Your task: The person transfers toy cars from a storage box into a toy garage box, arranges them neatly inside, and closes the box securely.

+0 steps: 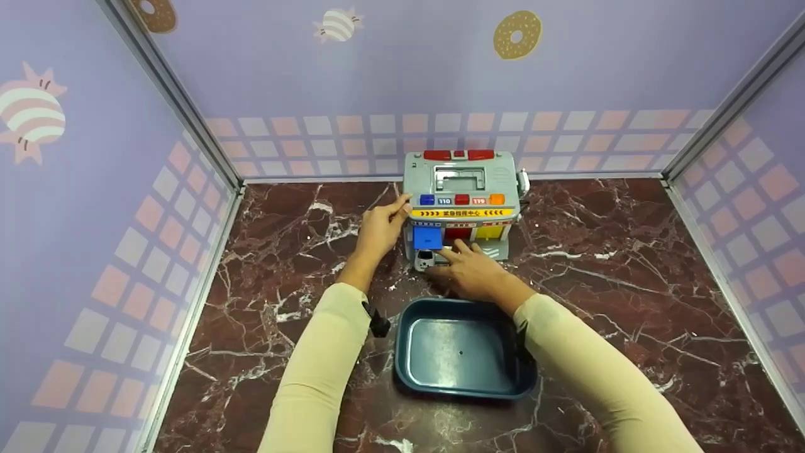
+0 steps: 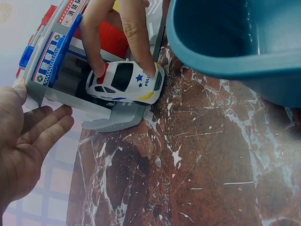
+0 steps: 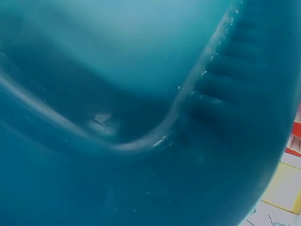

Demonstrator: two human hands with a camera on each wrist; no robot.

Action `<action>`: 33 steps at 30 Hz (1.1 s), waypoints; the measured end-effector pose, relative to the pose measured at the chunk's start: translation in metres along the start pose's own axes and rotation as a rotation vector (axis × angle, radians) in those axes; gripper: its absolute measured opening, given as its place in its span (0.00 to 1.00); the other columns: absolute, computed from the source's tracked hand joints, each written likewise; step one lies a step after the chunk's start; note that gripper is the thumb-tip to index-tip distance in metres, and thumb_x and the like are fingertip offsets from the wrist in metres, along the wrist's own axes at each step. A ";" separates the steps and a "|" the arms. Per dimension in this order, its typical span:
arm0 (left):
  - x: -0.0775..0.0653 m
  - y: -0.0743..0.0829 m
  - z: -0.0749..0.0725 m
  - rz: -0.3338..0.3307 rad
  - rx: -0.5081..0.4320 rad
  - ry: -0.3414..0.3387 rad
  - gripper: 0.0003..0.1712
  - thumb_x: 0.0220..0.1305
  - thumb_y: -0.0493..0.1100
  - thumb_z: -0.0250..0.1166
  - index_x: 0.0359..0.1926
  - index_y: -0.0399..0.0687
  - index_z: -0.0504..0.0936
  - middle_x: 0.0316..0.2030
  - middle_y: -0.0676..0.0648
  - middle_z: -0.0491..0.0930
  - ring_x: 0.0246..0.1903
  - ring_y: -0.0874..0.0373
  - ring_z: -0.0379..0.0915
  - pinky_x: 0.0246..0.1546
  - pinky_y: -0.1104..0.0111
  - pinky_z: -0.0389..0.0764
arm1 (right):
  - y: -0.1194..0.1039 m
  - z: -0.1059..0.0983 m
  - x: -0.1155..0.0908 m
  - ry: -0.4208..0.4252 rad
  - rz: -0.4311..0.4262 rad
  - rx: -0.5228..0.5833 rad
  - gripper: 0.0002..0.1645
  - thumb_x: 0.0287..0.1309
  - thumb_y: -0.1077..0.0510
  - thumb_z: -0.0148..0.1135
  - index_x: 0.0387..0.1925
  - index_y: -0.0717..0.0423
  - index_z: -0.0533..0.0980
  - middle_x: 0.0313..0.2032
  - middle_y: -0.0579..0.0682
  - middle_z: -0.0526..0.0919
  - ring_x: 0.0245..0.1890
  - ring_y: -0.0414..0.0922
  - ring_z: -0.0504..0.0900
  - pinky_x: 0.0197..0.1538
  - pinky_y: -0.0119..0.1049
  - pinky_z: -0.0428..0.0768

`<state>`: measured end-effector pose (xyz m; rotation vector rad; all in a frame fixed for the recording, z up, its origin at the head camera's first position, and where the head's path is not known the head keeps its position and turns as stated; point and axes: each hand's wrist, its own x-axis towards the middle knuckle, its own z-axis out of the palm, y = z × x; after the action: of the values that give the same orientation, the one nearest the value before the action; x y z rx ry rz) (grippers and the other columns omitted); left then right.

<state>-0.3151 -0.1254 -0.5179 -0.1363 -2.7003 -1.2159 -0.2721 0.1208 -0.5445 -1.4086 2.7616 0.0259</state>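
A grey toy emergency station stands near the back wall with its blue door raised. A white toy police car sits at that doorway, its rear inside the opening and its front on the grey ramp. My right hand holds the car, one fingertip by the red roof light and another digit on the hood. At the station's left side, my left hand touches the edge with the thumb, its other fingers extended along the wall. The right wrist view shows mostly the tub, with the right hand out of sight.
A dark teal plastic tub stands right in front of the station, under my right wrist. Red and yellow doors are beside the blue one. Patterned panels enclose the marbled tabletop at the back and sides.
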 end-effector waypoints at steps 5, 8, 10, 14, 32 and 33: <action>0.000 0.000 -0.001 -0.005 0.010 -0.002 0.23 0.84 0.58 0.61 0.72 0.63 0.85 0.53 0.37 0.92 0.45 0.44 0.84 0.60 0.47 0.85 | 0.000 -0.002 0.001 -0.012 0.016 0.014 0.28 0.77 0.51 0.67 0.74 0.36 0.79 0.75 0.56 0.75 0.64 0.68 0.73 0.67 0.74 0.78; 0.000 0.000 -0.001 -0.004 0.005 -0.003 0.23 0.84 0.58 0.61 0.72 0.63 0.85 0.44 0.35 0.93 0.43 0.44 0.82 0.58 0.47 0.84 | 0.000 -0.005 0.002 -0.035 0.040 0.031 0.30 0.78 0.49 0.66 0.77 0.37 0.77 0.79 0.57 0.73 0.70 0.71 0.72 0.71 0.76 0.74; 0.000 0.000 -0.001 -0.001 0.002 -0.004 0.23 0.84 0.58 0.61 0.72 0.63 0.85 0.41 0.34 0.92 0.41 0.44 0.82 0.58 0.48 0.85 | 0.000 -0.006 0.003 -0.052 0.052 0.040 0.31 0.78 0.48 0.66 0.78 0.38 0.75 0.80 0.57 0.71 0.72 0.73 0.71 0.73 0.77 0.72; -0.001 0.000 -0.001 0.007 -0.003 -0.002 0.23 0.84 0.57 0.62 0.72 0.62 0.85 0.47 0.35 0.93 0.41 0.44 0.83 0.57 0.47 0.86 | 0.001 -0.006 0.003 -0.076 0.052 0.040 0.33 0.77 0.46 0.66 0.80 0.37 0.73 0.82 0.59 0.68 0.73 0.74 0.70 0.75 0.78 0.69; -0.001 0.000 -0.001 -0.010 -0.005 -0.016 0.23 0.84 0.58 0.61 0.73 0.64 0.84 0.42 0.36 0.93 0.42 0.43 0.82 0.57 0.46 0.85 | 0.005 -0.003 0.007 -0.070 0.084 0.006 0.38 0.75 0.42 0.68 0.82 0.35 0.70 0.85 0.56 0.65 0.75 0.69 0.66 0.75 0.79 0.68; -0.001 0.000 0.000 -0.010 -0.004 -0.013 0.23 0.84 0.58 0.61 0.73 0.64 0.84 0.42 0.37 0.93 0.42 0.44 0.82 0.58 0.47 0.85 | 0.005 -0.003 0.007 -0.070 0.088 0.000 0.38 0.75 0.42 0.68 0.82 0.35 0.71 0.84 0.56 0.65 0.76 0.69 0.65 0.76 0.80 0.66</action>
<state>-0.3138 -0.1255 -0.5178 -0.1321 -2.7133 -1.2274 -0.2802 0.1178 -0.5416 -1.2595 2.7641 0.0761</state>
